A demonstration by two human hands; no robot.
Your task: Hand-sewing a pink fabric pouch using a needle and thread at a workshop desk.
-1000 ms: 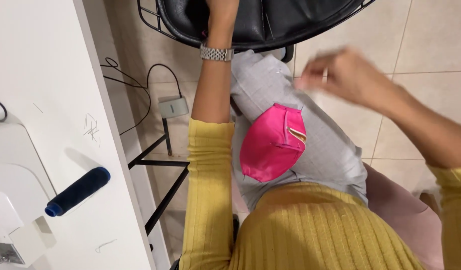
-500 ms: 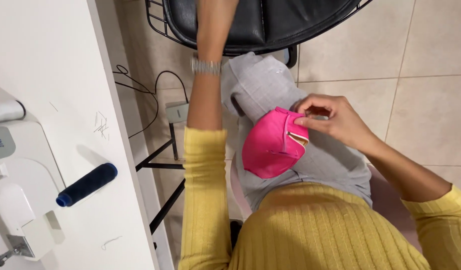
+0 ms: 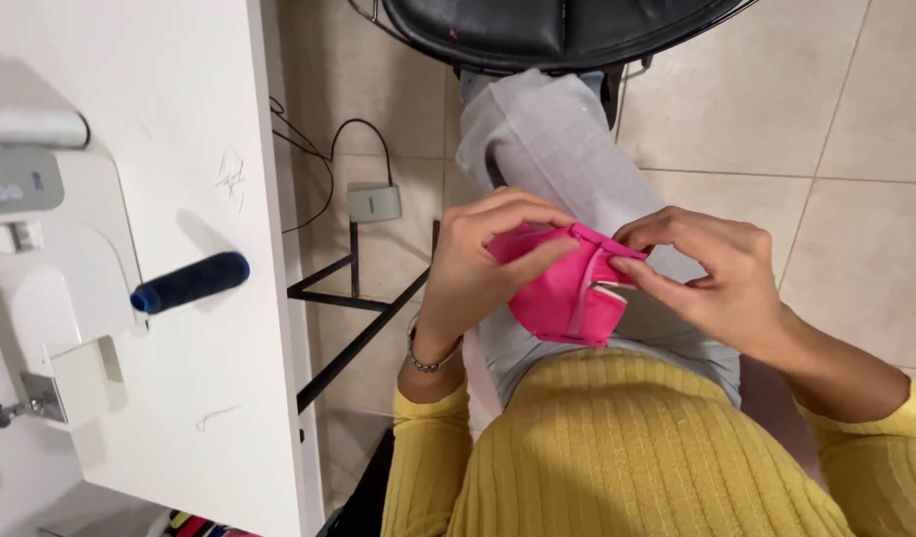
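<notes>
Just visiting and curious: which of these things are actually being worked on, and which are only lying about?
In hand:
- pink fabric piece, pinched by the left hand and right hand over the lap

Lying about:
- dark blue thread spool on the white table
- white sewing machine
- grey adapter box with cable on the floor
- black chair

Place: we take it for a home sewing corner.
Evidence: white sewing machine on a white table; navy thread spool just beside the machine; tiled floor beside the table.
</notes>
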